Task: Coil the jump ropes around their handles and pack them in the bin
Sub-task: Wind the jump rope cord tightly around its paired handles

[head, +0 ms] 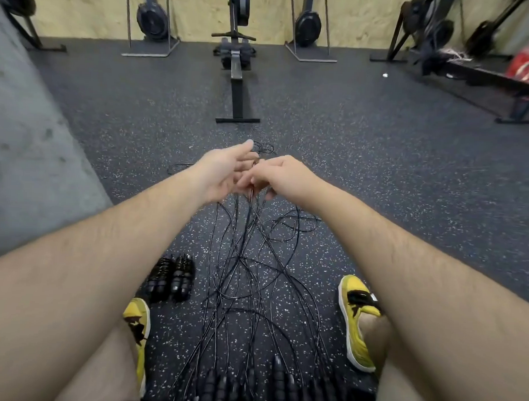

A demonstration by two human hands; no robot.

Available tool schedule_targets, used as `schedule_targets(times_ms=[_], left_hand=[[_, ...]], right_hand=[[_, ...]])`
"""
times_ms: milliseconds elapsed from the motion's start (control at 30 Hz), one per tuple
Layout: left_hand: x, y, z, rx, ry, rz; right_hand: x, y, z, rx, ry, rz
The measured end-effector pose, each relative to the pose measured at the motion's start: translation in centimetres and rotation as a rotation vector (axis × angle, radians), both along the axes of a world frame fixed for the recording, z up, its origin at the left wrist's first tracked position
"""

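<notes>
head: right hand [283, 178] pinches ropes [243, 259], left hand [222, 175] spread.

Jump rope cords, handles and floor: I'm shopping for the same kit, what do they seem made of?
The cords look like thin black plastic-coated cable, glossy, with light glinting along them. The handles seem black foam or rubber, matte and ribbed; blur leaves that open. The floor looks like dark rubber matting, matte with white flecks.

ropes [249, 259] on floor [378, 174] btwn l shoe [137, 325] & r shoe [355, 320]; coiled pair [170, 279] at left; rower [236, 64] beyond.
</notes>
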State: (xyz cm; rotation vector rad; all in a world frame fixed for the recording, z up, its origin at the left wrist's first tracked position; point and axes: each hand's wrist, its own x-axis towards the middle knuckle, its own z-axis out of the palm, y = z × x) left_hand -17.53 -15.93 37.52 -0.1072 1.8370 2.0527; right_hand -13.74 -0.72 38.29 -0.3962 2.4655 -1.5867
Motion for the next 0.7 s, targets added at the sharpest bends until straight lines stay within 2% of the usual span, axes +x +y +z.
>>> schedule_targets(times_ms=[133, 233, 300, 433, 500, 567, 700], left_hand=[[0.2, 0.3, 0.8, -0.022, 0.052, -0.008], [0.1, -0.5, 1.3, -0.107, 0.155, 0.059], [0.3, -1.3, 1.8, -0.116, 0.215, 0.042], [0.9, -3.4, 2.4, -0.103, 0.302, -0.023], [1.0, -4.1, 2.1, -0.137, 0.317, -0.035], [0.9, -4.5, 1.4, -0.225, 0.326, -0.057], [1.2, -3.7, -1.0, -0.509, 0.334, -0.219]], right_hand=[[0.0, -0.1, 0.2, 0.066, -0.042, 0.069], [-1.0, 0.0, 0.2, 0.062, 0.098, -0.204], [-2.0, 0.7, -0.1, 0.17, 0.237, -0.409], [-3.5, 2.0, -2.2, 0.435, 0.07, -0.266], [-4.0, 1.9, -2.7, 0.514, 0.049, -0.238], [-4.1, 1.1, -2.0, 0.414, -0.013, -0.228], [-3.5, -1.1, 0.7, -0.062, -0.137, -0.21]])
